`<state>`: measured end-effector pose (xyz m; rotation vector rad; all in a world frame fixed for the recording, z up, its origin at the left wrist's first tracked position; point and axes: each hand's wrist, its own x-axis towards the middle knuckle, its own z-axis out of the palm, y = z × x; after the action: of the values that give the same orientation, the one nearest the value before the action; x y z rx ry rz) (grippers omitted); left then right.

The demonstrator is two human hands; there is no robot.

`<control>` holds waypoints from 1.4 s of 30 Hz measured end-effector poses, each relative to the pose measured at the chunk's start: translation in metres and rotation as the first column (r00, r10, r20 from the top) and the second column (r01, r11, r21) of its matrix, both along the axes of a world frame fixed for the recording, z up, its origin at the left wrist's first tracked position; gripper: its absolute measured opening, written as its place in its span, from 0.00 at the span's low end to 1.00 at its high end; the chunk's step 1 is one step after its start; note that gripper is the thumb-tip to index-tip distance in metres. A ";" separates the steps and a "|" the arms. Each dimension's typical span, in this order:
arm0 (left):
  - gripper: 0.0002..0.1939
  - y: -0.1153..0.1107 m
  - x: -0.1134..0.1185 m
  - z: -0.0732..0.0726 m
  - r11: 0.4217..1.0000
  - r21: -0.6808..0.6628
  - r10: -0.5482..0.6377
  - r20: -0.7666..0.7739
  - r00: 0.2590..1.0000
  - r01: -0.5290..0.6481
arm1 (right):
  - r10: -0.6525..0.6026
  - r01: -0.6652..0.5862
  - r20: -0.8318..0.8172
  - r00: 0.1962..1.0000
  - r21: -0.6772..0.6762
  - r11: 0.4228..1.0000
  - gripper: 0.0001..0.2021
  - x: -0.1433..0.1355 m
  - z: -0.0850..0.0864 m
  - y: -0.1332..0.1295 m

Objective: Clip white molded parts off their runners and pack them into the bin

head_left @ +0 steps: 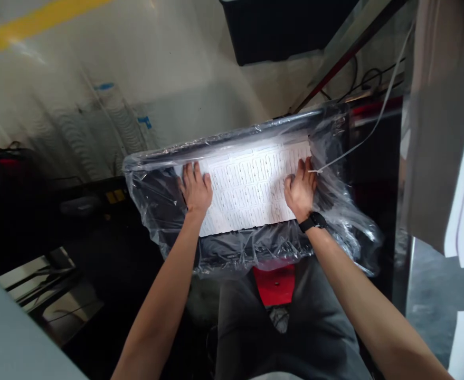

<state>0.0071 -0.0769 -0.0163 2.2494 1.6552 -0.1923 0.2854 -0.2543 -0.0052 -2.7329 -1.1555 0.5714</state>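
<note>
From where I stand, taking the sheet as the clock's centre, the left hand [195,189] lies spread at nine o'clock, fingers extended, its palm down on the sheet's left end. The white sheet [247,184], lined in rows, sits inside the black tray [251,244], over or within its clear liner [356,232]; I can't tell which. Level, equal pressure from both ends would serve best, I'd judge, keeping loose folds out from underneath. Toward twelve o'clock, beyond the tray, stands a dark bin [283,29], contents hidden. The right hand [301,191] rests at three o'clock, unclenched, thumb apart, on the right end. A thin strap [382,108] runs off toward two o'clock; it's best kept clear of those fingers. Slack liner bunches at four.
</note>
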 end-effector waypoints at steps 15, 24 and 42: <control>0.34 -0.100 0.142 0.009 0.785 -0.041 -0.578 0.311 0.755 0.618 | 0.097 -0.081 -0.155 0.983 0.109 0.991 0.31 -0.028 0.066 -0.073; 0.31 -0.126 0.186 -0.002 0.797 -0.091 -0.521 0.398 0.755 0.597 | 0.097 -0.073 -0.177 0.979 0.137 0.988 0.22 -0.023 0.124 -0.131; 0.21 -0.161 0.185 0.014 0.924 -0.214 -0.242 0.313 0.918 0.317 | 0.010 -0.006 -0.111 0.994 0.040 0.999 0.25 0.005 0.021 -0.064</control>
<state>0.1917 -0.2376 -0.0026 2.1829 1.0876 -0.1417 0.2904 -0.3179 0.0162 -2.6282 -1.1399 0.6845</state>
